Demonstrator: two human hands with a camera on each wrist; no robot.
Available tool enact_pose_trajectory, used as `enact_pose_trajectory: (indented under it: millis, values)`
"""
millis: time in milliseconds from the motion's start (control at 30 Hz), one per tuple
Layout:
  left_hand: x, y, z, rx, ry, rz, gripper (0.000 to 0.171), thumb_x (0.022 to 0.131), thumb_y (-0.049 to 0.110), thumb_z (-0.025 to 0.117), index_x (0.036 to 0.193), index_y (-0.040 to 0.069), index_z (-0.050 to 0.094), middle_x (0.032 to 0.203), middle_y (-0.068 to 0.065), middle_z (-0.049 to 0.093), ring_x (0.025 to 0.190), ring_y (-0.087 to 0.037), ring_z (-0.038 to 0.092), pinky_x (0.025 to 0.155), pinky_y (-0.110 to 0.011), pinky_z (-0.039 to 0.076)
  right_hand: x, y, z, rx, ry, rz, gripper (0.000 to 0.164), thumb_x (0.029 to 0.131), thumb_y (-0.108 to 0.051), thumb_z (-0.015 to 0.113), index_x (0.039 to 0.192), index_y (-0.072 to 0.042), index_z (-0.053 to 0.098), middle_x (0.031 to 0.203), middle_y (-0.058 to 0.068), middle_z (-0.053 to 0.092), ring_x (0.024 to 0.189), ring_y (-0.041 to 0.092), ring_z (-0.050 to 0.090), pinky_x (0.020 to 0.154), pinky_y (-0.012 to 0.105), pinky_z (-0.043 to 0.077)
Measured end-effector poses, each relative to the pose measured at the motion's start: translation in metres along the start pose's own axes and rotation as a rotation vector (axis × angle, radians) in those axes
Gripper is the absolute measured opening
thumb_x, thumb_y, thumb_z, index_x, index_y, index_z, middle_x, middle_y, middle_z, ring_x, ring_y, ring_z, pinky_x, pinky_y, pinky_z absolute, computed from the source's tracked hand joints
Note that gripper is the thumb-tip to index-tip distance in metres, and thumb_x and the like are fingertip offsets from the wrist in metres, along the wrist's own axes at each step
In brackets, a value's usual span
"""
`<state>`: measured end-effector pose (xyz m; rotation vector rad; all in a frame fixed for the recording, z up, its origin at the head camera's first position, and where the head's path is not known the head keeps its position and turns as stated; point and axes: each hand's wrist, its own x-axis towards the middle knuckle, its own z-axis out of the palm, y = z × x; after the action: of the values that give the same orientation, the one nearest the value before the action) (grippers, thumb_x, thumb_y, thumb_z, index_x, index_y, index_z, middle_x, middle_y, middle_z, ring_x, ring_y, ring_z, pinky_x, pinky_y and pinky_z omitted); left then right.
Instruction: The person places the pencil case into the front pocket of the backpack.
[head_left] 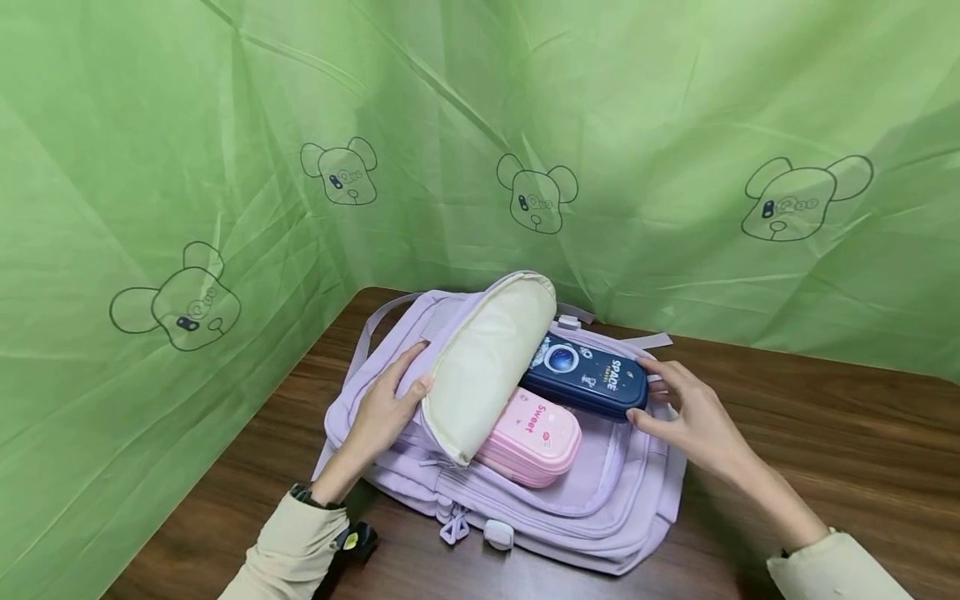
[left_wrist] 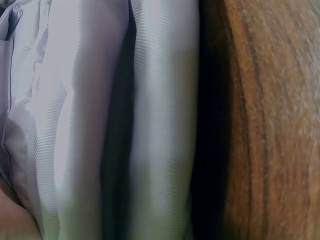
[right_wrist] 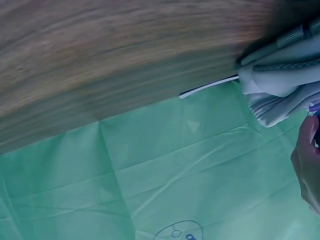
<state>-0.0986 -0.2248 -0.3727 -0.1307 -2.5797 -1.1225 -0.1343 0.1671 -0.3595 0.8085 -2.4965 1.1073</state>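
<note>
A lilac backpack lies on the table with its front pocket flap lifted, its cream lining showing. My left hand grips the flap at its left edge, thumb on the rim. In the left wrist view only part of that hand shows beside the bag fabric. A navy pencil case with an astronaut print and "SPACE" lies partly under the flap. My right hand pinches its right end between thumb and fingers. Beside it a pink pencil case marked "Sweet" sits in the pocket, its left end hidden by the flap.
The backpack stands on a dark wood table. Green cloth printed with bear heads hangs behind and to the left. A strap sticks out at the bag's far right. Buckles hang at its near side.
</note>
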Motion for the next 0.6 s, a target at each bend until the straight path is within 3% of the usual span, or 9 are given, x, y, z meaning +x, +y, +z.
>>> enact_pose_trajectory:
  millis: [133, 600]
  values:
    - [0.000, 0.002, -0.001, 0.000, -0.002, 0.000, 0.054, 0.090, 0.038, 0.054, 0.141, 0.025, 0.041, 0.141, -0.006, 0.044, 0.125, -0.034, 0.041, 0.097, -0.055, 0.034, 0.003, -0.002, 0.006, 0.030, 0.001, -0.003, 0.065, 0.071, -0.002, 0.077, 0.129, 0.005, 0.049, 0.105, 0.011, 0.057, 0.091, 0.026, 0.060, 0.078, 0.032, 0.051]
    - [0.000, 0.003, -0.001, 0.003, -0.004, -0.004, 0.053, 0.091, 0.040, 0.053, 0.141, 0.029, 0.041, 0.141, -0.003, 0.044, 0.126, -0.032, 0.041, 0.097, -0.055, 0.034, 0.004, -0.003, 0.013, 0.056, 0.016, -0.010, 0.064, 0.071, -0.002, 0.078, 0.128, 0.005, 0.050, 0.106, 0.010, 0.055, 0.092, 0.025, 0.059, 0.079, 0.034, 0.051]
